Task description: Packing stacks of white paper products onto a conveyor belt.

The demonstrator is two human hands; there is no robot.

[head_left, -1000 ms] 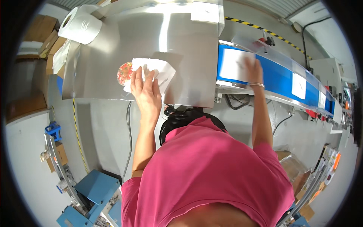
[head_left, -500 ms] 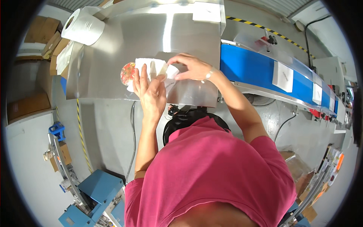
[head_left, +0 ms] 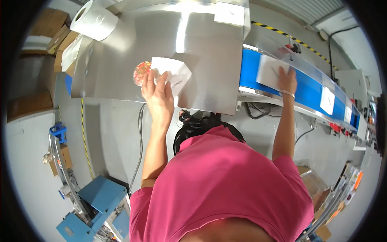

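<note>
White paper packets [head_left: 171,72] under the left hand [head_left: 158,93], pressed flat by spread fingers on the steel table [head_left: 201,52], a little above and left of picture centre. Palm down, not clenched, weighting the small stack rather than gripping it. At nine o'clock from that hand, touching the packets' edge, a round disc with a red and yellow pattern [head_left: 140,72], partly hidden beneath the paper. Further out at eleven o'clock, near the table's far left corner, a large roll of white paper [head_left: 93,21]. At three o'clock from the left hand, well apart, the right hand [head_left: 287,79] stretched out with arm straight, fingers flat on one white packet [head_left: 271,71] lying on the blue conveyor belt [head_left: 310,90]; resting on it or letting it go, cannot tell which. Farther along the belt at four o'clock, another white packet [head_left: 327,101] lying alone. Judged from the layout: some packets already on the belt, one just being placed, a few left on the table beside the disc. Pink shirt filling the lower half at six o'clock.
</note>
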